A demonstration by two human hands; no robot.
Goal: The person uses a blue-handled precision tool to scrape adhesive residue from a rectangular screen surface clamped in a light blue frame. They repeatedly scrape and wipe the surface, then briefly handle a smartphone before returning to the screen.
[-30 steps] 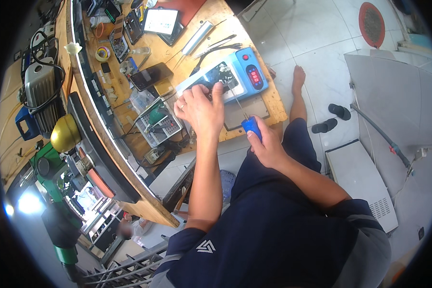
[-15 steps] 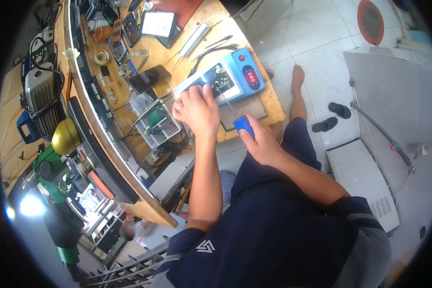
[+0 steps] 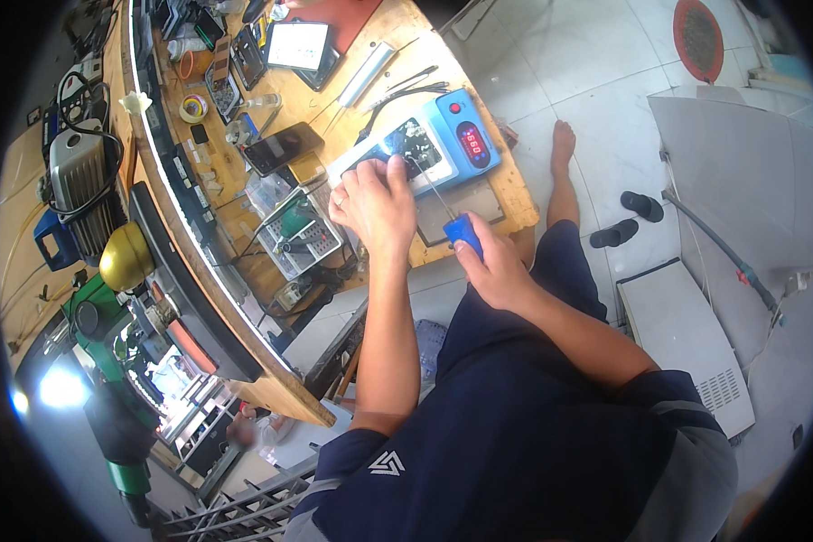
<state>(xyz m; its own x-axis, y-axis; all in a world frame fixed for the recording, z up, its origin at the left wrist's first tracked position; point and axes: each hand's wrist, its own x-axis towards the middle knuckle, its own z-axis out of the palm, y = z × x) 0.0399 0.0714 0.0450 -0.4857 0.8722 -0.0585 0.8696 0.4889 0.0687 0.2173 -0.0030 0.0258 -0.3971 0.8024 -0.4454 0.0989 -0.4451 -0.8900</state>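
A blue heating plate machine [image 3: 469, 169] with a red digital display and a red button sits at the bench's right edge. On its pale top lies a dark phone screen [image 3: 416, 143] scattered with whitish flakes. My left hand [image 3: 379, 206] bears down on the screen's near left end, fingers curled and closed against it. My right hand [image 3: 499, 271] is closed round the blue handle of a thin-shafted scraper [image 3: 462, 237]. The shaft slants up and left, and its tip meets the screen near my left thumb. The exact tip is too small to make out.
Left of the machine lie a black phone [image 3: 283, 149] and a white perforated basket [image 3: 309, 246] holding tools. Black cables [image 3: 402, 99] and a tablet-like device [image 3: 300, 45] lie beyond. A tape roll [image 3: 192, 108] sits farther left. Black slippers [image 3: 614, 235] are on the floor.
The scraper and my right hand have shifted very slightly. My left hand stays pressed at the same end of the screen, and the whole view has moved a little.
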